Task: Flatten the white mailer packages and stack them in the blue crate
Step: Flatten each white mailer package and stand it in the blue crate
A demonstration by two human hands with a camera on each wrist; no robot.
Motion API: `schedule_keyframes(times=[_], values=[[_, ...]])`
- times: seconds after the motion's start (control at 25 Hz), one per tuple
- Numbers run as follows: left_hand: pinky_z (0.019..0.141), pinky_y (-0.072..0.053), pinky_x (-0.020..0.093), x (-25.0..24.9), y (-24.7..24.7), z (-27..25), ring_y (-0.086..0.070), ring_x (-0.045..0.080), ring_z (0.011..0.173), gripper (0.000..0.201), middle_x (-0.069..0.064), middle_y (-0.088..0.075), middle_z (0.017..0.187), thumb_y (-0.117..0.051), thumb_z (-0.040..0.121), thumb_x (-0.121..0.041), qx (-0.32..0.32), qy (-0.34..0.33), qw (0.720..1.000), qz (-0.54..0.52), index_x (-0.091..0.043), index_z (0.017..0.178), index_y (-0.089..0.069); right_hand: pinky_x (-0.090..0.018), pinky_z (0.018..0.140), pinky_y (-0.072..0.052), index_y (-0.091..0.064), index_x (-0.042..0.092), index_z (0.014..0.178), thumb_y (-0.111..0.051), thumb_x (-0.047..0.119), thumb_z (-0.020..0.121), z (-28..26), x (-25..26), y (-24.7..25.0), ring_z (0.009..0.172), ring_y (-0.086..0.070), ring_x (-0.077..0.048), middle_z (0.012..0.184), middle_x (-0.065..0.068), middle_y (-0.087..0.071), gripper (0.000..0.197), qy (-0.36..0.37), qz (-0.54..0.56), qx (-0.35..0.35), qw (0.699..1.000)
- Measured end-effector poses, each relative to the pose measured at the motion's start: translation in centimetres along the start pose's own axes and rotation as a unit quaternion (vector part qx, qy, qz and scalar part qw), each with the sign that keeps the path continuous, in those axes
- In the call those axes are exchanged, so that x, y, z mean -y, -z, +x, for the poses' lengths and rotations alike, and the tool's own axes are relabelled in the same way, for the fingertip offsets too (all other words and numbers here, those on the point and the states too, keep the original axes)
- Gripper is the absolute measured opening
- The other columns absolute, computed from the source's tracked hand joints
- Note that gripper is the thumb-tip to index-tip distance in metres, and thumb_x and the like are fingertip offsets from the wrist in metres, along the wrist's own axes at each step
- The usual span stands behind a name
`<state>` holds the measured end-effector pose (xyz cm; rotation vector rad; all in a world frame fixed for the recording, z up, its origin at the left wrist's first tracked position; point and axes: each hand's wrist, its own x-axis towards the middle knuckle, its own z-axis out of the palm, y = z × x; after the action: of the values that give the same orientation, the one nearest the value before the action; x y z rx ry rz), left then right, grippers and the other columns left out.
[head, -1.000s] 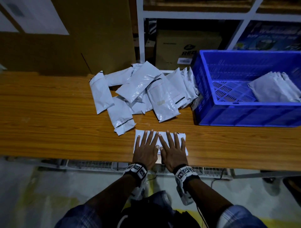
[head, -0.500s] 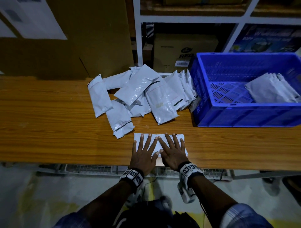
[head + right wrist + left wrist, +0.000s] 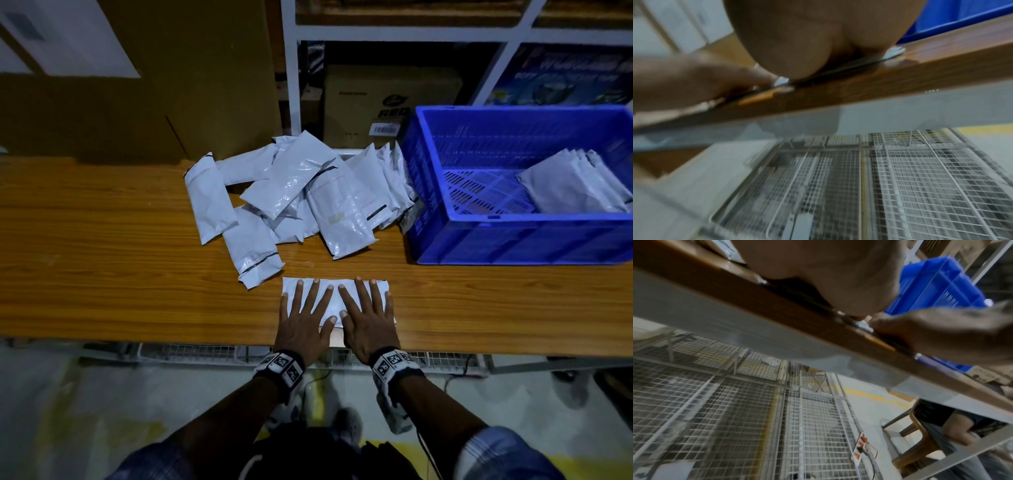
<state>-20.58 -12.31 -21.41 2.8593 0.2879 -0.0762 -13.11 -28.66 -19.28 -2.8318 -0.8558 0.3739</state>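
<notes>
White plastic film is what is seen under both palms in the head view: one mailer (image 3: 334, 301) lies at the near edge of the tabletop (image 3: 102, 274), pressed flat by the left hand (image 3: 303, 317) and the right hand (image 3: 368, 315), fingers straight and spread, nothing gripped. A loose pile (image 3: 291, 202) of further mailers is heaped toward the far edge, reaching up to the crate (image 3: 513, 240) (blue, at the right end), in which a few mailers (image 3: 575, 185) are already stacked at its right side.

From the left wrist, the heel of the left hand (image 3: 828, 272) is seen bearing down at the tabletop's near edge, the right hand (image 3: 951, 334) beside it; fingers are hidden here.

From the right wrist (blurred), the right hand (image 3: 818, 35) is seen pressed on the mailer (image 3: 894, 52), a sliver of which shows beneath it.

The mailer is judged light, soft and slippery, likely to slide under pressure and to puff up again once released. It would best be taken by its two short ends, or pinched along one long edge, and kept level on the way to the crate.
</notes>
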Motion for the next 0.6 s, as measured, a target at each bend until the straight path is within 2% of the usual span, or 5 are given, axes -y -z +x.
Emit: schedule_keyframes(times=[0.2, 0.32, 0.48, 0.6], values=[[0.122, -0.003, 0.055, -0.3, 0.8, 0.3, 0.007, 0.024, 0.155, 0.061, -0.002, 0.001, 0.168, -0.026, 0.105, -0.052, -0.021, -0.025, 0.999, 0.017, -0.033, 0.16, -0.007, -0.052, 0.119, 0.009, -0.003, 0.038, 0.156, -0.016, 0.046, 0.101, 0.3, -0.2, 0.1, 0.15, 0.016, -0.024, 0.163, 0.002, 0.011, 0.056, 0.005, 0.0, -0.002, 1.0], [0.122, -0.006, 0.055, -0.8, 0.7, 0.1, 0.006, 0.024, 0.155, 0.063, -0.002, 0.001, 0.169, -0.029, 0.105, -0.049, -0.018, -0.034, 0.999, 0.027, -0.032, 0.16, -0.007, -0.05, 0.118, 0.013, 0.0, 0.038, 0.156, -0.015, 0.046, 0.101, 0.4, -0.2, 0.3, 0.149, 0.021, -0.023, 0.162, 0.003, 0.017, 0.057, 0.01, 0.003, 0.009, 1.0], [0.122, -0.007, 0.056, -1.0, 0.5, -0.1, 0.006, 0.022, 0.155, 0.061, -0.006, 0.0, 0.168, -0.024, 0.103, -0.051, 0.003, -0.011, 1.0, 0.02, -0.036, 0.16, -0.005, -0.05, 0.118, 0.014, 0.001, 0.038, 0.155, -0.019, 0.046, 0.102, 0.2, -0.4, 0.9, 0.149, 0.021, -0.023, 0.16, 0.004, 0.022, 0.058, 0.019, 0.018, 0.02, 0.999], [0.122, -0.007, 0.056, -0.9, 0.4, -0.1, 0.007, 0.02, 0.155, 0.061, -0.008, 0.002, 0.168, -0.023, 0.103, -0.052, 0.011, -0.008, 1.0, 0.023, -0.038, 0.159, -0.005, -0.049, 0.118, 0.013, -0.007, 0.037, 0.156, -0.024, 0.046, 0.103, -0.2, -0.3, 1.6, 0.15, 0.017, -0.026, 0.163, 0.002, 0.013, 0.056, 0.016, 0.023, -0.034, 0.999]])
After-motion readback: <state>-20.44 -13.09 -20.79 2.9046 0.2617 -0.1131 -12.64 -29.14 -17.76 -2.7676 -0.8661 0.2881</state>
